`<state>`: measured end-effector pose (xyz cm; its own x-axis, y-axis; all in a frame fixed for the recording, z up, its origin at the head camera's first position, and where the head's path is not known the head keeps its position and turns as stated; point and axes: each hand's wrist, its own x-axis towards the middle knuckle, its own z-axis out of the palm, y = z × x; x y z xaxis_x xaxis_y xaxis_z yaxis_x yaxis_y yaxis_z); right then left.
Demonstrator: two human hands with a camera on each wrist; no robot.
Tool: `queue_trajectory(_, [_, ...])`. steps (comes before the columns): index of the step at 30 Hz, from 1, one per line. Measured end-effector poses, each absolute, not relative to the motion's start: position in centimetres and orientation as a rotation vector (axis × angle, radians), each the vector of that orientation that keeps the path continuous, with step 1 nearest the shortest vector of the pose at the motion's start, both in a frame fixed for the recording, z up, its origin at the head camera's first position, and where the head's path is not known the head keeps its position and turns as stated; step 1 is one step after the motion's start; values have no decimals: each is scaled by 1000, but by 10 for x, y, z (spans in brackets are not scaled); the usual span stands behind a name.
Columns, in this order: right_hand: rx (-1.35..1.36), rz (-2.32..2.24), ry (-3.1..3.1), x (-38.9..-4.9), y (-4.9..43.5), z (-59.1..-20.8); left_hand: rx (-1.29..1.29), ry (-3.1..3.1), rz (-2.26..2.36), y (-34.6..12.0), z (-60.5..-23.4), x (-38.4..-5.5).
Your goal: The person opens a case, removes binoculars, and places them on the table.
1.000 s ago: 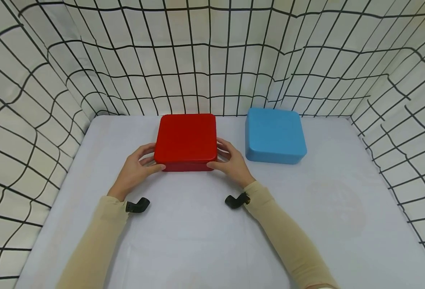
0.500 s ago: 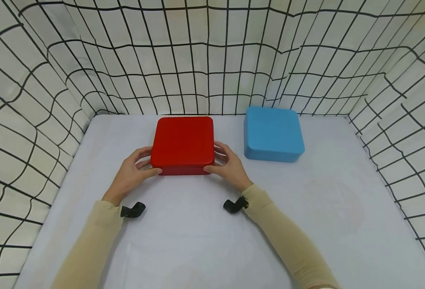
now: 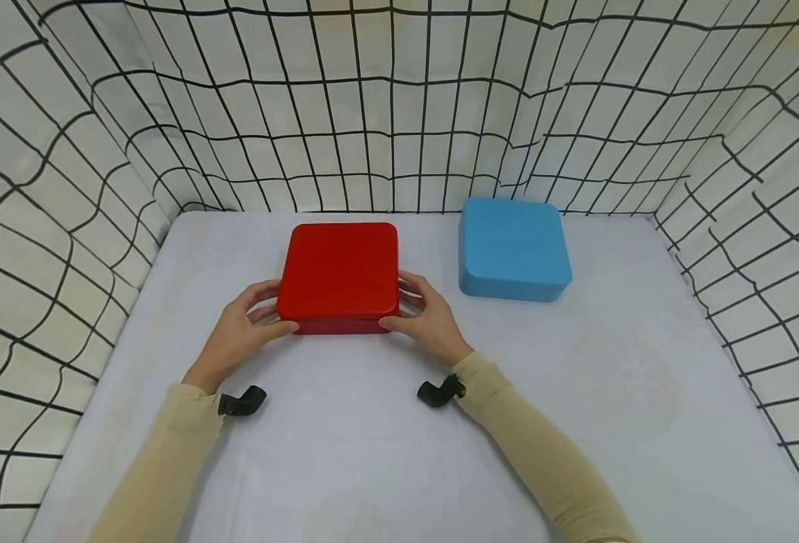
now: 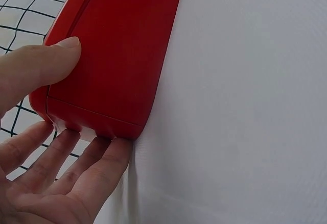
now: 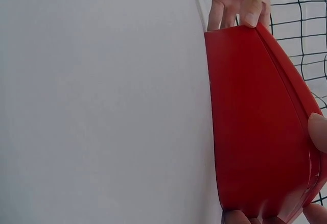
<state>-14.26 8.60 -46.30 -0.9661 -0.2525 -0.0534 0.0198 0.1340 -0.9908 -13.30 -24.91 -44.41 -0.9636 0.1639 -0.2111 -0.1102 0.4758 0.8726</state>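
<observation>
Head view: the red box [image 3: 338, 271] sits on the white table [image 3: 345, 452], toward the back, with one hand at each side of it.
Red box since a second ago: it has come closer to the person and a little to the left. More white table shows behind it now, and the gap to the blue box [image 3: 515, 249] is bigger.
Blue box: it stays in its spot near the back edge, to the right of the red box.
Both hands: they have moved along with the red box, and their grip looks the same as before.
Left hand [image 3: 233, 332]: it holds the near left corner. The left thumb [image 4: 65, 55] lies on the front wall, and the fingertips touch the left side, a bit spread.
Right hand [image 3: 430, 320]: it holds the near right corner. The right thumb [image 3: 391, 323] is on the front wall, and the other fingers bend along the right side.
Arms: both reach forward in tan sleeves [image 3: 162, 460], slanting in toward the red box.
Wrists: each has a black curved piece [image 3: 242, 403] that points inward.
</observation>
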Motion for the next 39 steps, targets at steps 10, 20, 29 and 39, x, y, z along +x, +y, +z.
queue_trajectory(10, [-222,-1918,2179,-134,81,-463,29,2445,1485,-254,-441,-120])
queue_trajectory(20, [-223,-1941,2154,-122,76,-461,40,2420,1515,-260,-441,-112])
queue_trajectory(29, [-235,-1925,2178,-110,71,-463,44,2424,1501,-265,-439,-101])
queue_trajectory(39, [-256,-1927,2176,-99,67,-461,32,2437,1474,-269,-437,-90])
